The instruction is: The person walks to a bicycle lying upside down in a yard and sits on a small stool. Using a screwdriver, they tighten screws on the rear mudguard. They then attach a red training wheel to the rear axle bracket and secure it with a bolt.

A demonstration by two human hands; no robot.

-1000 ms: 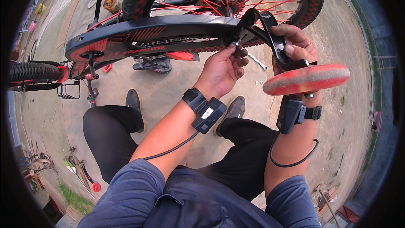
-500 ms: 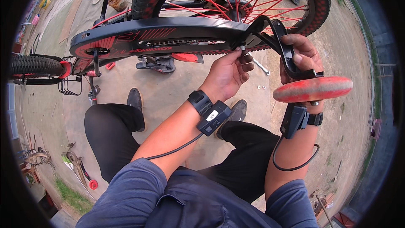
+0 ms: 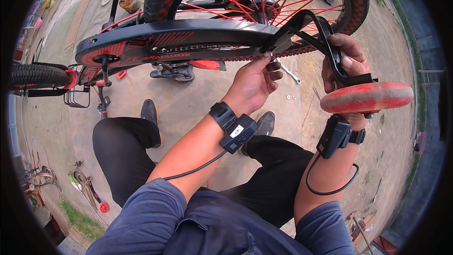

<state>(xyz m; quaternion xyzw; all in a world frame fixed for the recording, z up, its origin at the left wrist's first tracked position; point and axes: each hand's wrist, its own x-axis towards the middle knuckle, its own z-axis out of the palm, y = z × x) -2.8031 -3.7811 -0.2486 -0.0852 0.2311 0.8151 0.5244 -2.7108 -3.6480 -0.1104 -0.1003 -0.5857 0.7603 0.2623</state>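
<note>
The right hand (image 3: 348, 61) grips a black bracket (image 3: 325, 38) carrying a red wheel (image 3: 367, 97). The left hand (image 3: 255, 82) pinches a small part at the chainguard (image 3: 188, 42). A spanner (image 3: 290, 73) lies on the ground beyond.

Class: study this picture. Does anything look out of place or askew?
Yes. The red training wheel lies flat instead of upright, its black bracket gripped by the right hand. The left hand touches the bracket's mount. A wrench and washers lie loose on the ground.

Outdoor daylight, bare dirt-and-concrete ground (image 3: 188, 108), grass strip (image 3: 78, 217) lower left, scattered tools, a tin can (image 3: 128, 1) top left.
</note>
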